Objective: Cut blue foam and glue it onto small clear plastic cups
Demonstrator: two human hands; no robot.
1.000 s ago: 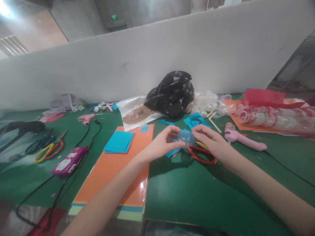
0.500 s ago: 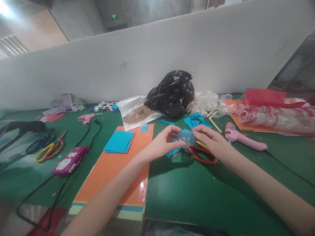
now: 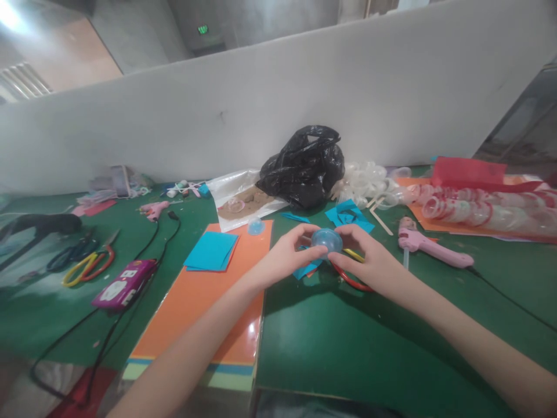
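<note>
Two hands of ours, left hand (image 3: 288,253) and right hand (image 3: 369,255), grip a blue plastic cup (image 3: 326,239) above the worktop (image 3: 331,348), covering partly its sides; behind our right hand, we cannot see the red handle (image 3: 351,280) whole.

Centre: translucent blue cup (image 3: 328,239); upper centre: black bag (image 3: 307,168); right: pink glue gun (image 3: 435,249); lower right: green tabletop (image 3: 369,351).
</note>
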